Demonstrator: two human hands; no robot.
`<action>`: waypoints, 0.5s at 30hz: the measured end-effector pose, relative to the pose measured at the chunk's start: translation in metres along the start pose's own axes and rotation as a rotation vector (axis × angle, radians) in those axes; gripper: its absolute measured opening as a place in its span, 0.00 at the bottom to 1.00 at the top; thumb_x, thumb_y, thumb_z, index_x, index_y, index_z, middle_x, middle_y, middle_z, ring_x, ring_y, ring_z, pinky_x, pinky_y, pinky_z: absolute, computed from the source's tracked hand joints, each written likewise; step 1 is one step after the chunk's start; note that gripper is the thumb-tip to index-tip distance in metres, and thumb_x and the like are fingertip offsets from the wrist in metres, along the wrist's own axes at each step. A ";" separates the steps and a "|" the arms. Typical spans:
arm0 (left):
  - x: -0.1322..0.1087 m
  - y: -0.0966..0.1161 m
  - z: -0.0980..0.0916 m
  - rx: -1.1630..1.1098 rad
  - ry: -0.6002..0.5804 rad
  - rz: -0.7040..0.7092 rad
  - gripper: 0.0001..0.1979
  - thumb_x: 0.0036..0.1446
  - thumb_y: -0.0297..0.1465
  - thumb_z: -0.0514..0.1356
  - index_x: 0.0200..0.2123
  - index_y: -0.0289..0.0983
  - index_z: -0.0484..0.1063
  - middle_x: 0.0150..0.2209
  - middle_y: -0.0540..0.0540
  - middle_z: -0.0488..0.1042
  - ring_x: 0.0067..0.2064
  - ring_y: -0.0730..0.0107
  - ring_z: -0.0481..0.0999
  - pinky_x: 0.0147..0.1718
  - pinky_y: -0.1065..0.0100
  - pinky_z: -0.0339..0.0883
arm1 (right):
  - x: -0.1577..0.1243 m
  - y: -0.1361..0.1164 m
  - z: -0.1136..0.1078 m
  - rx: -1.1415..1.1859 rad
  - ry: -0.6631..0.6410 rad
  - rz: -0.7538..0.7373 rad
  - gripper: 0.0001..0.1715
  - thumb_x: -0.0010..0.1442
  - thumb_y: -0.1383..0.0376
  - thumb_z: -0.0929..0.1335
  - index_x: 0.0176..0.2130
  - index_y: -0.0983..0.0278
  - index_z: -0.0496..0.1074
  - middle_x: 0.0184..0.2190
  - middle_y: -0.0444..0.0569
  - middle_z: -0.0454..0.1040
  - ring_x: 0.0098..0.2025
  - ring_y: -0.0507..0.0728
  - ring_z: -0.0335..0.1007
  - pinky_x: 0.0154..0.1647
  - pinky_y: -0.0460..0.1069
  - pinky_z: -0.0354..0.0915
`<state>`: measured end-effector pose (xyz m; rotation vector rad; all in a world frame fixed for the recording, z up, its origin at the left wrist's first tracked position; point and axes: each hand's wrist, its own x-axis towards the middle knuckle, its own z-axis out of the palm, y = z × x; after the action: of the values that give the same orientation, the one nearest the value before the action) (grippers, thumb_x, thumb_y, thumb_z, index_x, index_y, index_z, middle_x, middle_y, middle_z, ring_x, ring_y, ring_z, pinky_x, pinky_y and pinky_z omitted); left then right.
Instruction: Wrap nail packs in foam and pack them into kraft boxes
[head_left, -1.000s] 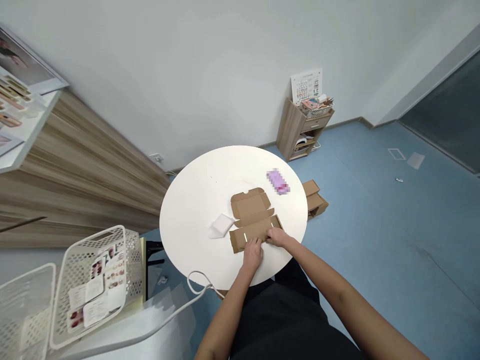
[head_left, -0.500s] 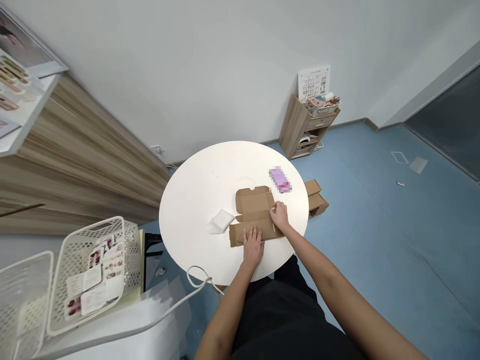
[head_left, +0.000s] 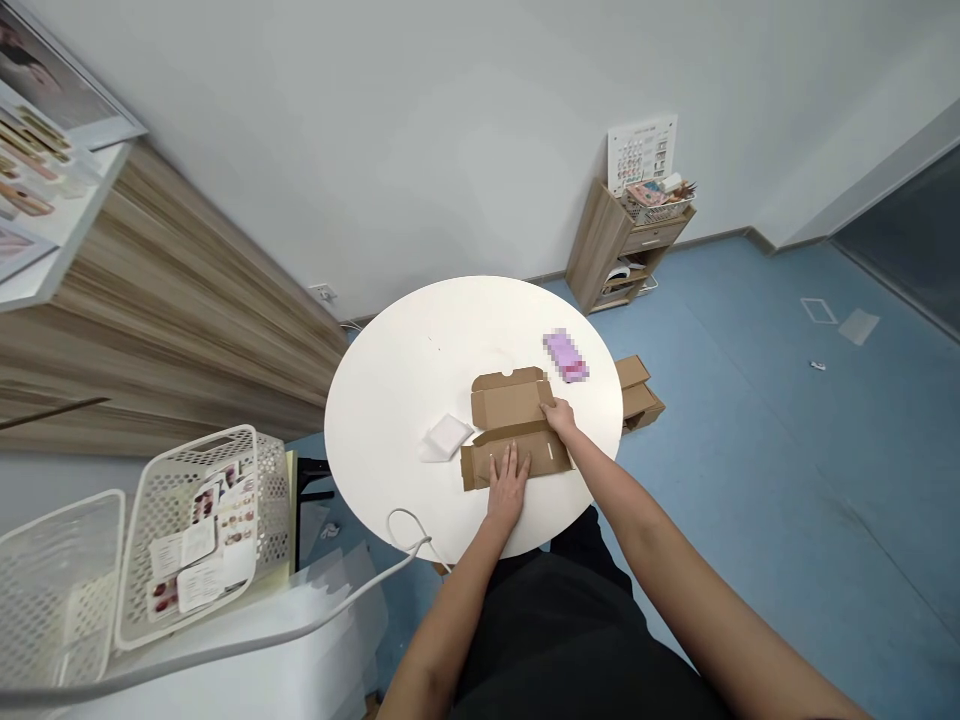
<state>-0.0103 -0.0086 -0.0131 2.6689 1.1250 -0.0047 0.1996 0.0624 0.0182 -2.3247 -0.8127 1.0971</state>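
Note:
An unfolded brown cardboard box (head_left: 510,405) lies on the white round table (head_left: 390,380) before me. My left hand (head_left: 510,488) rests flat on the panel nearest me, fingers spread. At the right edge of the far panel, close to the fold, my right hand (head_left: 559,414) has its thumb and fingers closed on the cardboard. A white square packet (head_left: 448,436) in clear wrap lies left of the box. Beyond my right hand is a blurred-out purple item (head_left: 566,355), flat on the table.
White perforated baskets (head_left: 270,500) with printed cards stand at the lower left, beside a pale cable (head_left: 352,602). More cardboard boxes (head_left: 637,395) sit right of the table, below its top. A small wooden cabinet (head_left: 611,245) stands against the wall.
My right hand has shifted from the side of the fold onto the far panel's edge, uncovering a slot in the near panel. My left hand stays on the cardboard. The view has shifted slightly.

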 end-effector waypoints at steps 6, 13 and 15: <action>0.012 -0.008 -0.017 0.066 -0.017 0.105 0.35 0.60 0.25 0.54 0.68 0.48 0.48 0.72 0.43 0.40 0.72 0.51 0.36 0.65 0.36 0.33 | -0.005 0.002 -0.007 -0.053 -0.060 -0.050 0.13 0.61 0.62 0.66 0.44 0.65 0.75 0.43 0.52 0.79 0.40 0.56 0.75 0.37 0.46 0.65; 0.035 -0.022 -0.029 0.059 -0.057 -0.024 0.59 0.45 0.42 0.68 0.71 0.35 0.35 0.71 0.32 0.39 0.71 0.42 0.35 0.65 0.39 0.31 | -0.007 -0.001 -0.010 -0.131 -0.083 -0.088 0.11 0.62 0.60 0.65 0.41 0.62 0.74 0.41 0.49 0.78 0.41 0.57 0.73 0.40 0.48 0.62; 0.037 -0.023 -0.028 0.040 -0.052 -0.028 0.61 0.44 0.42 0.69 0.71 0.33 0.35 0.71 0.32 0.41 0.71 0.43 0.35 0.66 0.41 0.30 | -0.010 -0.001 -0.011 -0.234 -0.069 -0.116 0.13 0.63 0.58 0.63 0.39 0.62 0.73 0.39 0.50 0.77 0.43 0.59 0.70 0.42 0.50 0.61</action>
<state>-0.0032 0.0393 0.0056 2.6717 1.1575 -0.1023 0.2027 0.0553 0.0308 -2.4025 -1.1422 1.0875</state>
